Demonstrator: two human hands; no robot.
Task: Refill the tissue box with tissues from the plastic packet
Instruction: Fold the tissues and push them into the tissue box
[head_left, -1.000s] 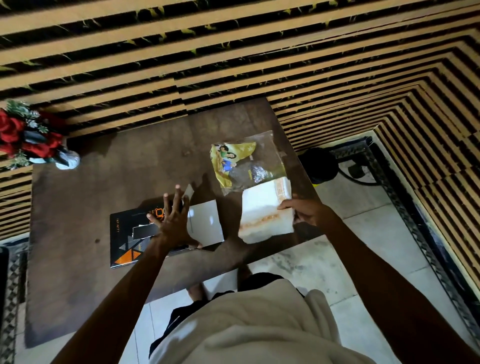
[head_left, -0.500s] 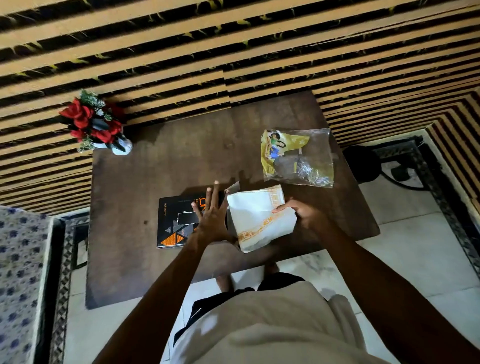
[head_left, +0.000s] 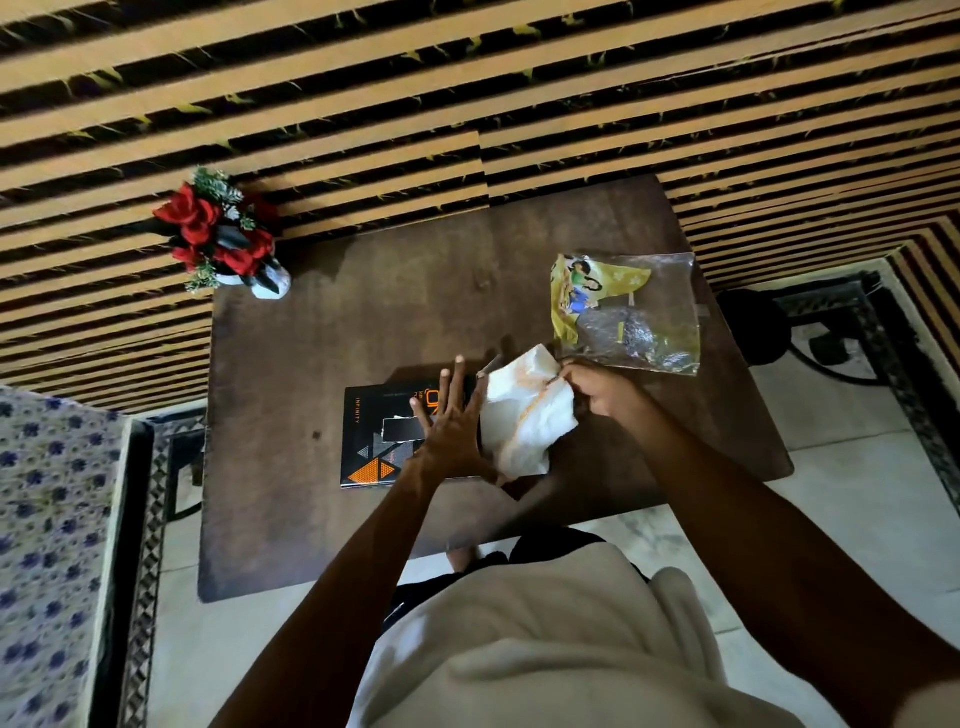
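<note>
Head view, looking down on a dark wooden counter (head_left: 322, 332) set against a wall of tan and black stripes. Near the front edge, a flat black tissue box (head_left: 382, 434) printed with orange triangles. Left hand (head_left: 451, 430) laid palm-down on the box's right part, fingers spread and straight, gripping nothing. Just right of that hand, touching it, a crumpled white stack of tissues (head_left: 527, 415) with an orange band across it, lifted at its far end. Right hand (head_left: 600, 387) closed around the stack's upper right corner, fingers curled and pinching the paper. Beyond the right hand, just beside it, an emptied clear plastic packet (head_left: 631, 312) with yellow print, lying flat near the counter's right edge. At the far left corner, a small white vase of red flowers (head_left: 223, 239). Off to the left, a blue-flowered cloth (head_left: 49, 545). Pale tiled floor (head_left: 857, 499) below the counter's right side.
</note>
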